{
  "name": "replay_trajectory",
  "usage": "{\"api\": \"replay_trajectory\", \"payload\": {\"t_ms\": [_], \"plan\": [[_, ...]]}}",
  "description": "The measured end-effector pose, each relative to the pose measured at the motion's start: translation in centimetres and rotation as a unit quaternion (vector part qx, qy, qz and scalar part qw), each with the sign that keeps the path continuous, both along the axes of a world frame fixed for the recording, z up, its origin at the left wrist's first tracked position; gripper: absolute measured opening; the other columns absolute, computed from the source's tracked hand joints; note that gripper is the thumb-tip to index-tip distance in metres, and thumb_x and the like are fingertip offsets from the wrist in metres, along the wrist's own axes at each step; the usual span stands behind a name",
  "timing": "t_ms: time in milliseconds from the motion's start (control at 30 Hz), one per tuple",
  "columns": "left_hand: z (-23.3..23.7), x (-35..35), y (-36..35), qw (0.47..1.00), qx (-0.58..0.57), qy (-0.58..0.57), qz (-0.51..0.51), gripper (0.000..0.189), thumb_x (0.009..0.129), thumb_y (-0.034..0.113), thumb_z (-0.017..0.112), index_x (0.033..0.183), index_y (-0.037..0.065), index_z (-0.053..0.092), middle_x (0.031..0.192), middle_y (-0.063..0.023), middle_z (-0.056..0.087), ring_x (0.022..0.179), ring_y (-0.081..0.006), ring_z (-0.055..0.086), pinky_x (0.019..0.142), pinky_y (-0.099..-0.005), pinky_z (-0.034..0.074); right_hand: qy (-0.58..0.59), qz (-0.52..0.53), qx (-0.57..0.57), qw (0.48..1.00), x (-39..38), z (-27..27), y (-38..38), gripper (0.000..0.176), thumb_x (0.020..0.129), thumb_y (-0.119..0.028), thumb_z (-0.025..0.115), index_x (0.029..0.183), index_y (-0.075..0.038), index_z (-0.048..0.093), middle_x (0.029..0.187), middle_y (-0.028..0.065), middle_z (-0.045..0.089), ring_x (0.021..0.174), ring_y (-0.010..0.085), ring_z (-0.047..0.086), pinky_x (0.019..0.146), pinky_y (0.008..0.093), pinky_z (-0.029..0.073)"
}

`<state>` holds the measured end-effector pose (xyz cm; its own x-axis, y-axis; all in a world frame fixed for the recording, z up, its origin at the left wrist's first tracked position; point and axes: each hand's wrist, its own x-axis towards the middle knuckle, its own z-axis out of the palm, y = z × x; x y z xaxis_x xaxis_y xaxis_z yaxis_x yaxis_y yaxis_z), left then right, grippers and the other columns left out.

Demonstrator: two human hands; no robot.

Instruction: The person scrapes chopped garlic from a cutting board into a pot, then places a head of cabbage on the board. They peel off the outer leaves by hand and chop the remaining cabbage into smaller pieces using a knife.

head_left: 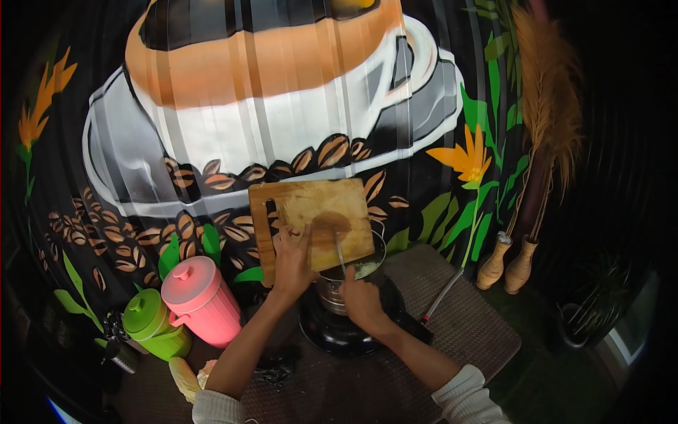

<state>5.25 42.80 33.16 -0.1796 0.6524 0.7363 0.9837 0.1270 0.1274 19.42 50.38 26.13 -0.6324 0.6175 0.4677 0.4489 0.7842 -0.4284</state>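
Note:
A wooden cutting board [311, 201] is held up at a tilt over a metal pot [332, 297]. My left hand [293, 263] grips the board, its fingers showing on the near face. In my closed right hand [363, 302] is a knife [339, 249], its narrow blade pointing up against the board's face. Pale chopped pieces [366, 268] lie in the pot, below the board's lower right edge. The board and my hands hide much of the pot. Under it stands a black portable stove [339, 340].
A pink lidded container [205, 304] and a green one [157, 321] stand to the left on the brown table [473, 311]. A hose [445, 293] runs from the stove's right. Behind is a painted corrugated wall [212, 134]. Two vases [494, 261] stand at the right.

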Motion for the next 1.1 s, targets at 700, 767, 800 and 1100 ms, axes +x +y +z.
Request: {"api": "replay_trajectory", "payload": {"t_ms": [700,767,800,1100], "plan": [[0.6,1.1,-0.3,0.996,0.021,-0.041,0.077,0.105,0.038,0.01,0.088,0.134,0.0,0.047,0.116,-0.0192,0.036,0.106,-0.0388,0.038,0.092,-0.0443,0.04,0.041,0.064,0.06,0.995,-0.3,-1.2,-1.2,0.023,0.089,-0.014,0.053,0.103,0.001,0.042,0.06,0.0233,0.06,0.058,0.0434,0.061,0.054,0.051,0.049],[0.6,1.1,-0.4,0.995,0.027,-0.049,0.078,0.106,0.038,0.01,0.087,0.135,-0.001,0.046,0.116,-0.0195,0.036,0.106,-0.0386,0.038,0.093,-0.0443,0.039,0.032,0.045,0.076,0.996,-0.8,-2.0,-0.2,0.021,0.088,-0.011,0.053,0.102,0.001,0.042,0.059,0.0223,0.06,0.057,0.0419,0.062,0.053,0.0494,0.05],[0.6,1.1,-0.5,0.996,0.027,-0.043,0.077,0.107,0.039,0.01,0.087,0.136,-0.001,0.045,0.116,-0.0197,0.036,0.106,-0.0386,0.037,0.093,-0.0444,0.039,0.038,0.004,0.068,0.997,-0.9,-1.9,0.5,0.021,0.088,-0.01,0.053,0.101,0.002,0.042,0.059,0.022,0.06,0.056,0.0407,0.062,0.053,0.0486,0.051],[-0.4,0.7,-0.6,0.995,0.027,-0.082,0.057,0.111,0.042,0.002,0.086,0.142,0.002,0.038,0.116,-0.019,0.034,0.11,-0.0394,0.035,0.096,-0.0424,0.038,0.047,0.045,0.14,0.988,-1.8,-0.9,0.0,0.018,0.088,-0.008,0.054,0.097,0.001,0.042,0.055,0.0201,0.057,0.053,0.0373,0.062,0.047,0.0441,0.05]]}}
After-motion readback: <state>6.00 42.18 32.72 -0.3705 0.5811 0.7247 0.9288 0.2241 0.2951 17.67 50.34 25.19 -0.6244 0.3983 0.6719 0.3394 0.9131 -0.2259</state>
